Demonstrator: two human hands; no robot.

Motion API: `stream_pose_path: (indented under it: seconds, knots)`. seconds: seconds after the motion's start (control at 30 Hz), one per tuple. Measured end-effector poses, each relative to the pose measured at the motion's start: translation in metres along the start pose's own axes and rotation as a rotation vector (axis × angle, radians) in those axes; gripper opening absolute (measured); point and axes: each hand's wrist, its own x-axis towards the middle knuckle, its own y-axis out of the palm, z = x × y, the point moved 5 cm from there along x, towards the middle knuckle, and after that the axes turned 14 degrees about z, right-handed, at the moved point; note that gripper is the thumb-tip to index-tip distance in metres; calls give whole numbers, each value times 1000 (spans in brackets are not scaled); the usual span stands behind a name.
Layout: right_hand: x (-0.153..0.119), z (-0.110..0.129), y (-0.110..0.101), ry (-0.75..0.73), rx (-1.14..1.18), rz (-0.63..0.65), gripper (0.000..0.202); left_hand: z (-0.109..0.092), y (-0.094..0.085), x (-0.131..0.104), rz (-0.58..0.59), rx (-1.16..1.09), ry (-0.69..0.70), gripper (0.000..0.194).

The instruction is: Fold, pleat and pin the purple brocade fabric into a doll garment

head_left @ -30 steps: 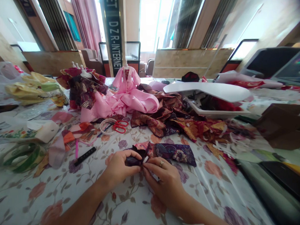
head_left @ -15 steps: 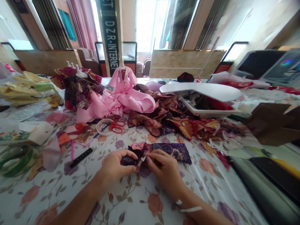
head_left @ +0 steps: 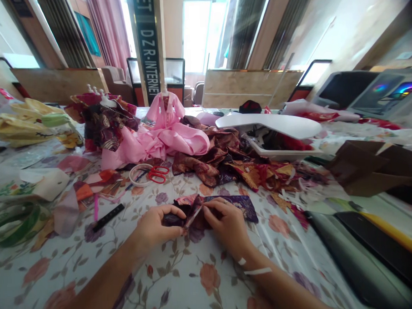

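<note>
The left grip (head_left: 156, 226) is pinching cloth (head_left: 173, 219), seemingly steadying it — the right grip (head_left: 227, 223) is pinching a strip (head_left: 194, 215), apparently tautening it.

Both forearms (head_left: 110, 272) are bare. A slim ring (head_left: 225, 202) is worn on the right grip (head_left: 228, 224); two white strips (head_left: 258, 271) lie across the skin near the wrist (head_left: 248, 253).
</note>
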Motion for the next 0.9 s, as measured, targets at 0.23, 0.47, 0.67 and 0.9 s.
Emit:
stream_pose_path:
  seconds: [0.23,0.47,0.67,0.9]
  knots:
    - [1,-2,-4,19,-60,5,16,-2,2,0,67,-38,20,33]
    - [1,-3,-8,3,-101,-28,15,-4,2,1,91,-85,5,33]
    - [3,-4,-51,46,-116,-176,19,-1,-2,2,98,-52,5,32]
    - [-18,-81,-183,371,-366,-631,28,0,-11,0,73,-21,-70,38]
